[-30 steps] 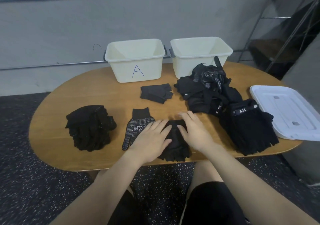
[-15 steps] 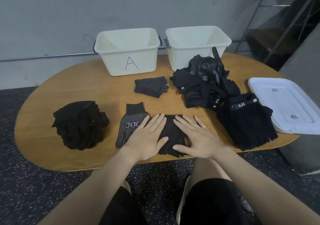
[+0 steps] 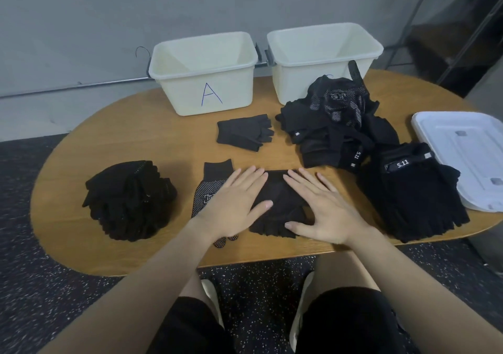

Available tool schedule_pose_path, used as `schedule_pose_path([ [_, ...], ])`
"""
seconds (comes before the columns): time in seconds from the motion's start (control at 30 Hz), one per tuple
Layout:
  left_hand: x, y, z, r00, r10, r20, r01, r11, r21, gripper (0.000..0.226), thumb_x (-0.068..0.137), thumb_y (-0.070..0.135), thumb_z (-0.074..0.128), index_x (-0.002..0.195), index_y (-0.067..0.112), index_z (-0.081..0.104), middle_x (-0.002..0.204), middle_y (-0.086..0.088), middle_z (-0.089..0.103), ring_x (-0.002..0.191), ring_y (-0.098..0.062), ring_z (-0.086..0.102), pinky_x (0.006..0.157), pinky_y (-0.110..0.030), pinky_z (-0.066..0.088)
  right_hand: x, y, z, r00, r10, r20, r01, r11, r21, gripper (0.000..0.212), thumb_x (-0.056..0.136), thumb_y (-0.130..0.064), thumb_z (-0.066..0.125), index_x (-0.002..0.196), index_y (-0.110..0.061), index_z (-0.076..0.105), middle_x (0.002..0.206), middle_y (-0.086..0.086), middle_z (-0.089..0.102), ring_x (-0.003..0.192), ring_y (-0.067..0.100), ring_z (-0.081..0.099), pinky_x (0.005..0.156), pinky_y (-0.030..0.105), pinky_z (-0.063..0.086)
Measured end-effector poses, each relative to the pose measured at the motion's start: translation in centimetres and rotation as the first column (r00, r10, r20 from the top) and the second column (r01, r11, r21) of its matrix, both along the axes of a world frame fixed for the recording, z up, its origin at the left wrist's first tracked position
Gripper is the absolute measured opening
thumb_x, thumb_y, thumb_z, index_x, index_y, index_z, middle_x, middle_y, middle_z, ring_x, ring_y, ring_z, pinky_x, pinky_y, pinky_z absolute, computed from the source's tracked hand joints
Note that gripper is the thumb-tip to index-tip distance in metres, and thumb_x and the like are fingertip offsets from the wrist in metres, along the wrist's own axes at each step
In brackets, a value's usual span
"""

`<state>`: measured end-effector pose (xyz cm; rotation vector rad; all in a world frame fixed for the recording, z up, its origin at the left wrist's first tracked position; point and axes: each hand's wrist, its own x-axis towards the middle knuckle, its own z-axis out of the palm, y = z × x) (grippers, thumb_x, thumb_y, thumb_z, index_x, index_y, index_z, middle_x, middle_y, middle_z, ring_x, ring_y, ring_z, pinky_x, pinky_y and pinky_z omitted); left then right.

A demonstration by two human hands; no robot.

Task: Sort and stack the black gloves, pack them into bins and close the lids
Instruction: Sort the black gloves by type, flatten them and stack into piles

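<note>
A black fingerless glove lies flat near the table's front edge. My left hand and my right hand both press on it with straight, spread fingers. Under my left hand lies a dotted black glove with a logo. A stack of black gloves sits at the left. A small folded glove pair lies in the middle. An unsorted heap of gloves sits right of centre, with a "5.11" fingerless stack in front of it.
Two open cream bins stand at the back: bin A and a second bin partly hidden by the heap. White lids lie at the table's right end. A metal shelf stands beyond. My knees are under the front edge.
My fingers, bent over the glove a second ago, have straightened and spread flat on it. The camera has tilted and moved closer; the other piles have not moved.
</note>
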<state>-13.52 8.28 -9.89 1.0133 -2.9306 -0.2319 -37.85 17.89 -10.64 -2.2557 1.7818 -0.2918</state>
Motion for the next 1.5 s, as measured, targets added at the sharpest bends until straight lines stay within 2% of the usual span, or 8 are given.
schedule_pose_path([
  [0.13, -0.2, -4.1, 1.1, 0.965, 0.152, -0.212, -0.162, 0.986, -0.035, 0.055, 0.105, 0.035, 0.05, 0.155, 0.012, 0.041, 0.161, -0.007, 0.039, 0.15, -0.025, 0.032, 0.125, -0.042, 0.022, 0.1, 0.2, 0.0, 0.999, -0.018, 0.034, 0.022, 0.994, -0.109, 0.091, 0.092, -0.074, 0.043, 0.165, -0.027, 0.014, 0.172, -0.011, 0.006, 0.158, 0.006, -0.007, 0.129, 0.04, 0.005],
  [0.37, -2.3, -10.5, 1.2, 0.968, 0.251, 0.005, -0.248, 0.961, -0.119, 0.064, 0.104, 0.018, 0.05, 0.162, 0.011, 0.024, 0.168, -0.016, 0.024, 0.154, -0.032, 0.024, 0.126, -0.042, 0.021, 0.3, 0.1, 0.1, 0.999, -0.027, 0.037, 0.031, 0.993, -0.114, 0.088, 0.094, -0.07, 0.044, 0.164, -0.024, 0.018, 0.172, -0.007, 0.008, 0.158, 0.009, -0.006, 0.129, 0.041, 0.007],
  [0.6, -3.7, -11.7, 1.0, 0.955, 0.297, -0.005, -0.294, 0.943, -0.156, 0.044, 0.104, 0.032, 0.052, 0.141, 0.009, 0.05, 0.136, -0.011, 0.06, 0.128, -0.03, 0.052, 0.108, -0.043, 0.04, 0.3, 0.1, 0.3, 0.993, -0.063, 0.1, 0.073, 0.993, -0.093, 0.085, 0.094, -0.069, 0.043, 0.163, -0.024, 0.024, 0.172, -0.01, 0.009, 0.157, 0.005, -0.007, 0.126, 0.036, 0.005],
  [0.8, -3.2, -10.4, 0.7, 0.963, 0.247, -0.104, -0.264, 0.94, -0.218, 0.03, 0.099, 0.013, 0.053, 0.128, 0.012, 0.063, 0.121, -0.007, 0.068, 0.113, -0.029, 0.058, 0.098, -0.04, 0.039, 0.2, 0.4, 0.2, 0.989, -0.066, 0.135, 0.081, 0.991, -0.11, 0.08, 0.094, -0.067, 0.045, 0.161, -0.025, 0.032, 0.17, -0.011, 0.016, 0.158, 0.006, 0.0, 0.123, 0.038, 0.014],
  [1.0, -2.0, -8.5, 3.6, 0.963, 0.147, -0.226, -0.191, 0.964, -0.184, 0.017, 0.101, 0.016, 0.056, 0.113, 0.015, 0.068, 0.101, -0.004, 0.072, 0.093, -0.029, 0.061, 0.086, -0.04, 0.04, 1.0, -0.2, 1.1, 0.979, -0.128, 0.157, 0.16, 0.965, -0.209, 0.069, 0.099, -0.052, 0.056, 0.158, -0.022, 0.036, 0.168, -0.01, 0.027, 0.157, 0.007, 0.011, 0.123, 0.046, 0.029],
  [1.2, -0.9, -5.1, 7.6, 0.963, -0.02, -0.27, -0.036, 0.98, -0.198, 0.015, 0.1, 0.016, 0.059, 0.11, 0.016, 0.07, 0.102, 0.0, 0.075, 0.092, -0.028, 0.063, 0.085, -0.039, 0.038, 4.7, -2.4, 5.7, 0.932, -0.233, 0.277, 0.323, 0.882, -0.343, 0.069, 0.095, -0.043, 0.069, 0.153, -0.016, 0.044, 0.153, -0.001, 0.05, 0.142, 0.016, 0.041, 0.114, 0.031, 0.027],
  [1.4, -0.1, -1.1, 10.0, 0.899, 0.053, -0.435, -0.036, 0.998, 0.047, 0.018, 0.104, 0.025, 0.056, 0.116, 0.024, 0.07, 0.099, 0.008, 0.074, 0.088, -0.017, 0.066, 0.083, -0.042, 0.053, 5.6, -2.1, 7.7, 0.898, -0.235, 0.372, 0.378, 0.845, -0.378, 0.019, 0.095, -0.019, 0.069, 0.112, -0.013, 0.073, 0.105, -0.001, 0.073, 0.098, 0.024, 0.065, 0.089, 0.047, 0.055],
  [1.5, 0.4, 0.3, 10.0, 0.838, 0.196, -0.51, -0.066, 0.963, 0.262, 0.029, 0.1, 0.039, 0.063, 0.127, 0.029, 0.066, 0.108, 0.014, 0.073, 0.09, -0.005, 0.069, 0.085, -0.035, 0.058, 5.8, -1.3, 8.8, 0.846, -0.22, 0.485, 0.416, 0.842, -0.343, 0.014, 0.097, -0.014, 0.065, 0.107, -0.012, 0.075, 0.1, -0.004, 0.074, 0.095, 0.017, 0.068, 0.086, 0.042, 0.057],
])
